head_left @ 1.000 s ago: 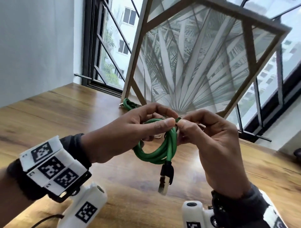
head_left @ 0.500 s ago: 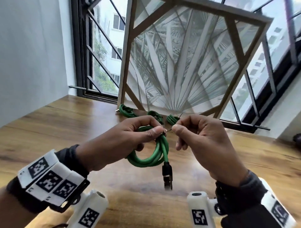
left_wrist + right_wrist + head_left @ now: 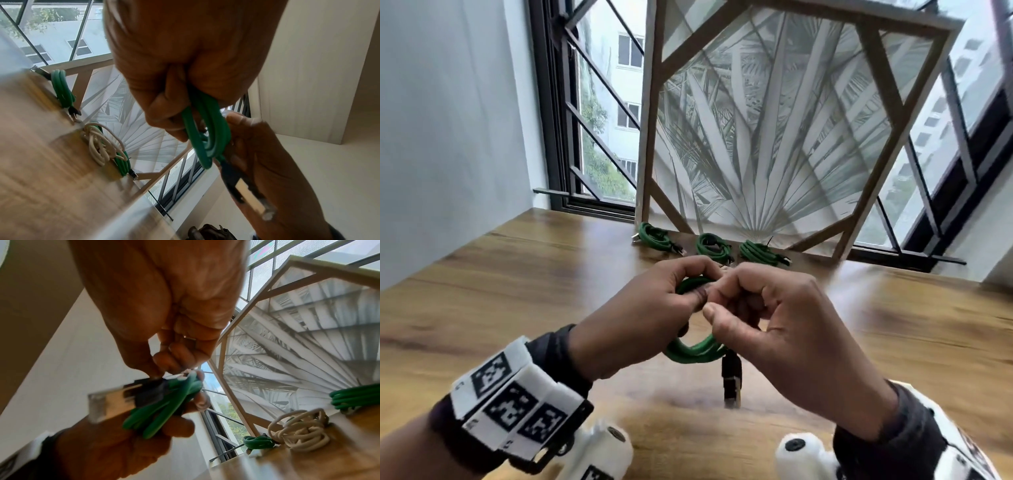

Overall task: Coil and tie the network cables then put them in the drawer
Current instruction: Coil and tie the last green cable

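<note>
**Desk:** What is nearest the lens?

**Photographer:** Two hands meet above a wooden tabletop [image 3: 517, 291]. The left hand [image 3: 640, 315] curls round a small coil of green cable [image 3: 695, 349], its fingers threaded through the loops, as the left wrist view shows. The right hand [image 3: 774, 329] is bunched tight at the top of the coil, thumb and fingertips pinched together on something thin and pale; it looks like a tie, though blur keeps me from being sure.

**Desk:** How does the coil sit between them?

**Photographer:** It hangs upright, loops running top to bottom, with a black-and-metal plug [image 3: 732, 383] dangling from its lower edge, clear of the tabletop. The pinch point sits at the upper rim, just beside the left thumb, so the right hand is the nearer one for any twisting or cinching. My reading: the binding step is in hand, not finished.

**Desk:** And behind?

**Photographer:** Three more green bundles [image 3: 710, 245] lie in a row at the far edge, at the foot of a framed palm-leaf panel [image 3: 774, 137] leaning against the window [image 3: 599, 120]. The wrist views also show a loose tangle of white cord [image 3: 298, 431] among them. No drawer is visible.
</note>
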{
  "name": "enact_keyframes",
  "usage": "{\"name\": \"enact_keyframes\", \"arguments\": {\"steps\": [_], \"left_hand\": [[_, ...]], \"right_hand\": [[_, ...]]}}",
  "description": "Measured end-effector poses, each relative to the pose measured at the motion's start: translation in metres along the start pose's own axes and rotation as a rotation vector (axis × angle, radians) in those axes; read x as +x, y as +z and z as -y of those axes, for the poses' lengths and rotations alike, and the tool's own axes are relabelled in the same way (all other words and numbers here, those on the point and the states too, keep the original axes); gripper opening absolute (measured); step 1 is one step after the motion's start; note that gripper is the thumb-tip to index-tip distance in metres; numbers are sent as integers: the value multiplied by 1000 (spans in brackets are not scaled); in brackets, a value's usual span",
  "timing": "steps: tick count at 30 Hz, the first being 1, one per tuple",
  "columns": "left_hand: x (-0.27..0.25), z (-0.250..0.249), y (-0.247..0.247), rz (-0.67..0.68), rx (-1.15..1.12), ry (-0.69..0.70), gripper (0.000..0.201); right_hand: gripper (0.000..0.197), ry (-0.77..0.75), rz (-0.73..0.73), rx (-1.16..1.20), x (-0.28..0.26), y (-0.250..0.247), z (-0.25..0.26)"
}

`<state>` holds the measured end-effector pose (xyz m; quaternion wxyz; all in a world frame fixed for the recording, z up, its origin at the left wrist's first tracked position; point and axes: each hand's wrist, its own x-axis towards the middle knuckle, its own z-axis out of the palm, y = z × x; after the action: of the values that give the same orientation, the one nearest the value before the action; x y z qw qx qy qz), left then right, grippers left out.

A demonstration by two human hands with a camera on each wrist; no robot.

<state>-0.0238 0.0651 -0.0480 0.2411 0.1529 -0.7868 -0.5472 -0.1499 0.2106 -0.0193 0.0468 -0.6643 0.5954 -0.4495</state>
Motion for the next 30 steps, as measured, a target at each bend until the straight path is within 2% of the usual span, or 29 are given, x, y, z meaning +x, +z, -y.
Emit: {"name": "enact_keyframes", "arguments": {"steps": [3, 6, 10, 13, 15, 18, 21, 23, 25, 27, 30], "left_hand": [[2, -2, 1, -8, -51, 12, 14], [4, -2, -2, -53, -102, 5, 14], [4, -5, -3, -83, -144, -5, 14], [4, -3, -3, -72, -120, -7, 13], [4, -2, -3, -65, -104, -24, 11], [5, 0, -3, -82, -74, -56, 5], [4, -2, -9, -135, -23, -79, 9], [3, -9, -15, -137, 0, -107, 11], [3, -19, -26, -102, -5, -149, 19], [0, -33, -42, -59, -5, -201, 37], [-14, -49, -75, -122, 2, -218, 55]], "right_hand": [[8, 106, -88, 262, 6, -13, -5], [25, 210, -208, 413, 12, -24, -12], [24, 296, -229, 347, 12, -20, -22], [9, 214, -164, 253, 11, -14, -26], [1, 171, -175, 180, 11, -12, -28], [5, 218, -165, 105, 13, -5, -35], [6, 369, -99, 273, 18, 6, -37], [20, 427, -54, 401, 25, 11, -33], [25, 430, -48, 396, 35, 13, -27], [21, 448, -52, 362, 49, 16, -22], [17, 494, -63, 342, 76, 27, -24]]}}
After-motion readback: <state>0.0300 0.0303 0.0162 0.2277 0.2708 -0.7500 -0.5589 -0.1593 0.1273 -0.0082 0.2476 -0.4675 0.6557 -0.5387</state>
